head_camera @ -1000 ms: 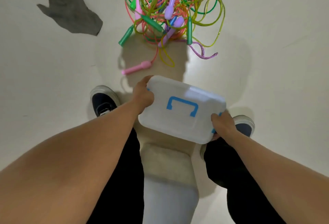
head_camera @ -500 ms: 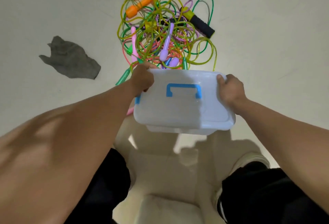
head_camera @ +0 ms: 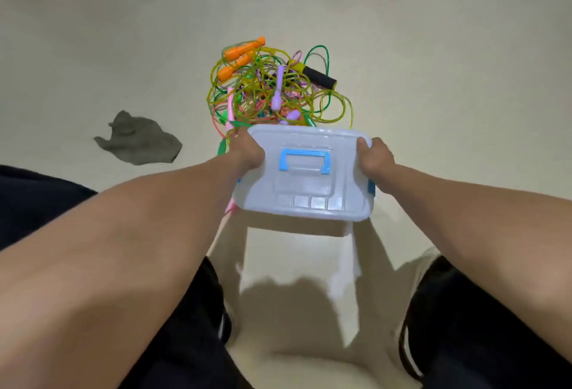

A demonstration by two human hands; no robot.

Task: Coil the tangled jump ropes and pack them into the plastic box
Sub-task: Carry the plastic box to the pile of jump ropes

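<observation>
Both grips are closed on the plastic box [head_camera: 305,172]: our left hand [head_camera: 247,153] wraps its left end, our right hand [head_camera: 374,156] curls over the right end by a blue latch [head_camera: 371,188]. We hold the box between them, clear of the floor [head_camera: 464,79], lid on, with its far edge just in front of the jump ropes [head_camera: 278,91].

At the far left a crumpled grey cloth [head_camera: 139,139] lies on the pale, smooth floor, well apart from the box. The ropes form one tangled heap of thin glossy cords, mostly yellow-green, with orange handles [head_camera: 241,57] at its left top, lilac ones in the middle and a black foam handle [head_camera: 318,76] at the right.

The box is translucent white plastic, rectangular with rounded corners, a ribbed lid and a blue carry handle [head_camera: 305,159]. We can read no writing on it.
</observation>
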